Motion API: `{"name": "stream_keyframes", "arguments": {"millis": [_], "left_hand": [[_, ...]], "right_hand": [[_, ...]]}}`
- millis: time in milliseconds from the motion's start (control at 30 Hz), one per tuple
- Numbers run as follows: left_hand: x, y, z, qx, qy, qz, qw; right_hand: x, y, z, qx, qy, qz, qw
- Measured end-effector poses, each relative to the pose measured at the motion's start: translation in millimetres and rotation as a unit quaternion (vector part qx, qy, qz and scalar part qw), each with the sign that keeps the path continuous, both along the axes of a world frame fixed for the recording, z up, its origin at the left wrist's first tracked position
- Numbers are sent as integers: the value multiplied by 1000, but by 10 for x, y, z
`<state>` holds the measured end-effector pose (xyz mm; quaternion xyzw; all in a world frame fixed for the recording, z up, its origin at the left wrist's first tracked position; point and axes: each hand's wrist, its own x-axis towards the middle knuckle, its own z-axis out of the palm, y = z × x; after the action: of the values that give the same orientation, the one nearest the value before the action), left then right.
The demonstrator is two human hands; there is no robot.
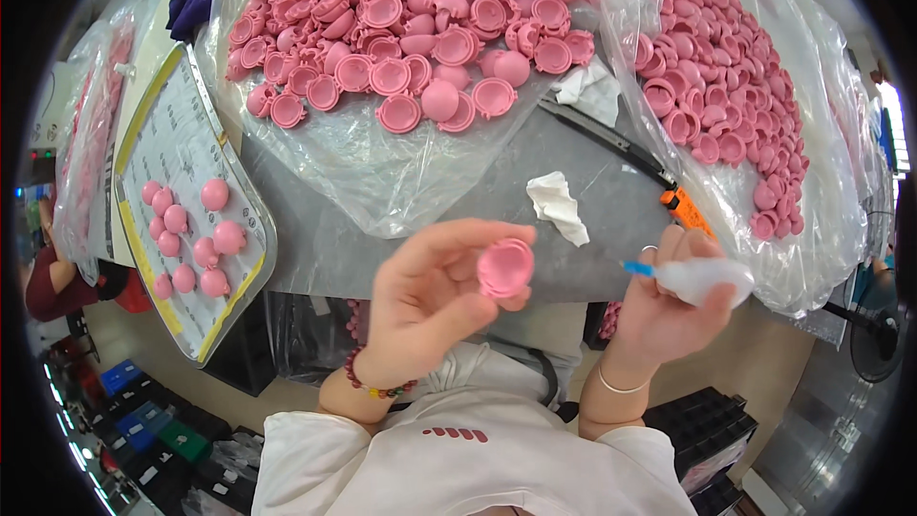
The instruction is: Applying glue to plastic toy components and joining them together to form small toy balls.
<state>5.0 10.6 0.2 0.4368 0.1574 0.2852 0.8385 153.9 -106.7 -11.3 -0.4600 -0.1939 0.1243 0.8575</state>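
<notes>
I note the left hand (420, 291) holding a pink cup (505, 269) near the tabletop (330, 263), the right hand (673, 315) gripping a white bottle (702, 279). Cup judged light, stiff (perhaps slick); best held by its rim.

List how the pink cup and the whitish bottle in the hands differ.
The pink cup is round and one colour; the whitish bottle is longer, with a blue tip. The pink cup shows its hollow side; the whitish bottle lies sideways, its tip pointing left. Both are held: one in the left hand, one in the right hand.
</notes>
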Motion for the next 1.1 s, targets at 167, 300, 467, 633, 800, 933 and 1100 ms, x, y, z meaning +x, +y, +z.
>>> {"name": "stream_keyframes", "arguments": {"millis": [167,300,467,633,800,933,1100], "left_hand": [[63,-93,-20,-17,-96,-81,992],[62,-139,-4,27,-23,-50,998],[63,-152,-3,39,-7,-47,998],[47,-131,-38,28,-98,-95,990],[55,-140,-17,46,-68,-76,994],[51,-156,-4,70,-34,-54,996],[33,-146,-27,71,-41,-51,995]], "right_hand": [[-162,18,241,43,-162,75,983],[-144,14,265,-24,-305,88,948],[-186,-2,314,-76,-288,48,954],[-168,-22,293,-92,-313,68,943],[-188,2,244,-18,-296,49,954],[-199,29,278,-46,-305,56,950],[-210,29,258,-36,-312,41,948]]}}
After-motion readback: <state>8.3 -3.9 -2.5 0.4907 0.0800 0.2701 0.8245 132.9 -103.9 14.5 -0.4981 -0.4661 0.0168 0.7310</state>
